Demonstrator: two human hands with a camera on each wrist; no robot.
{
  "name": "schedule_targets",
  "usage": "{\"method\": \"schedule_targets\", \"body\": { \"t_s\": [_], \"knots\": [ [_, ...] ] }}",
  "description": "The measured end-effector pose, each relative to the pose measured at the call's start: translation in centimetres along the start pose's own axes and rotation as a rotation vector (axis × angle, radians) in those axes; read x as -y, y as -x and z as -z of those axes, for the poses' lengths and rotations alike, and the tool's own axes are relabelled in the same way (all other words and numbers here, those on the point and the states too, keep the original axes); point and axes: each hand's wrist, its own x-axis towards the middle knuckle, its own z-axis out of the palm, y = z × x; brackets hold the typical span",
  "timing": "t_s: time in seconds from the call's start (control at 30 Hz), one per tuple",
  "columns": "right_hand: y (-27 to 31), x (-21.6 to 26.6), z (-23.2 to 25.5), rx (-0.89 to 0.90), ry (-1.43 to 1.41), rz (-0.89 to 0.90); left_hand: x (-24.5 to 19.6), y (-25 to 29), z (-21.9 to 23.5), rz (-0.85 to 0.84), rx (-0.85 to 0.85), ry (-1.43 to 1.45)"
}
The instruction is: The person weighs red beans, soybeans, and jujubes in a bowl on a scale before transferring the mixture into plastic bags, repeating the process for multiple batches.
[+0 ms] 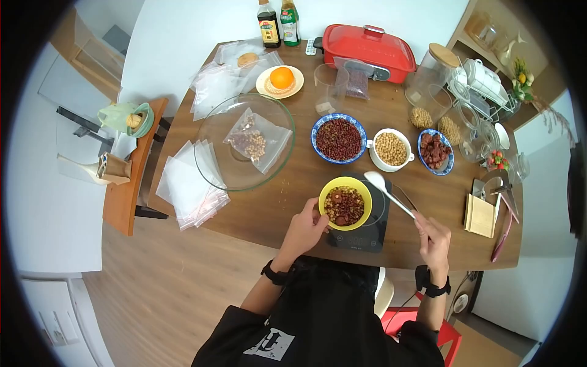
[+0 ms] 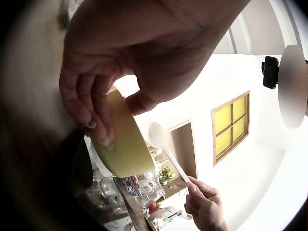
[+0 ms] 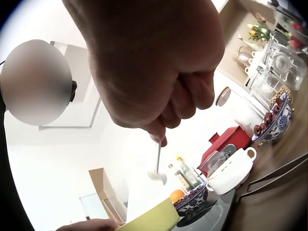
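Note:
A yellow bowl (image 1: 345, 203) of mixed beans and red dates stands on a black scale (image 1: 361, 240). My left hand (image 1: 305, 227) grips its left rim; in the left wrist view the fingers of that hand (image 2: 139, 57) lie along the wall of the bowl (image 2: 126, 144), thumb at the rim. My right hand (image 1: 434, 240) holds a white spoon (image 1: 391, 196) by the handle, its head over the scale's far part, right of the bowl. In the right wrist view the right hand (image 3: 154, 67) is curled round the handle, with the spoon head (image 3: 157, 177) above the bowl (image 3: 156, 216).
Behind the scale stand a blue-rimmed bowl of red beans (image 1: 339, 139), a white pot of soybeans (image 1: 391, 150) and a dish of dates (image 1: 436, 152). A glass bowl (image 1: 290, 131) holds a filled bag (image 1: 258, 140). Tongs (image 3: 274, 176) lie beside the scale; jars stand at the right.

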Motion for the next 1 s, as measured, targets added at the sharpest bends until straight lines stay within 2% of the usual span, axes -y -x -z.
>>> {"method": "schedule_targets", "body": {
  "t_s": [0.03, 0.13, 0.2, 0.27, 0.37, 0.47, 0.57, 0.63, 0.83, 1.0],
  "knots": [
    [-0.4, 0.0, 0.1, -0.031, -0.060, -0.068, 0.1, -0.1, -0.1, -0.002, -0.003, 0.001],
    [-2.6, -0.6, -1.5, -0.080, -0.138, -0.070, 0.3, -0.3, -0.8, 0.011, 0.001, 0.024],
    [-5.0, -1.1, -2.9, -0.097, -0.163, -0.021, -0.3, 0.0, -1.7, -0.042, 0.069, 0.012],
    [-7.2, -1.5, -3.9, -0.114, -0.189, 0.032, -0.7, 0.1, -1.0, -0.024, 0.083, 0.016],
    [-9.9, -2.5, -5.5, -0.063, -0.030, 0.107, -0.1, 0.5, 0.1, 0.005, 0.022, -0.025],
    [-11.6, -2.7, -7.3, -0.002, 0.105, 0.171, -0.4, 1.0, 0.3, -0.039, -0.030, -0.079],
    [-12.1, -2.6, -8.4, 0.056, 0.170, 0.199, -0.7, 1.0, 0.7, -0.012, 0.020, -0.073],
    [-12.1, -2.6, -8.7, 0.083, 0.190, 0.190, -0.6, 0.8, 1.3, -0.006, -0.088, -0.060],
    [-12.1, -3.1, -9.6, 0.137, 0.195, 0.117, -0.4, 0.7, 0.2, -0.089, -0.051, -0.102],
    [-11.8, -3.6, -9.8, 0.131, 0.139, 0.093, -0.2, 0.5, 0.4, -0.065, -0.081, -0.153]
  ]
}}
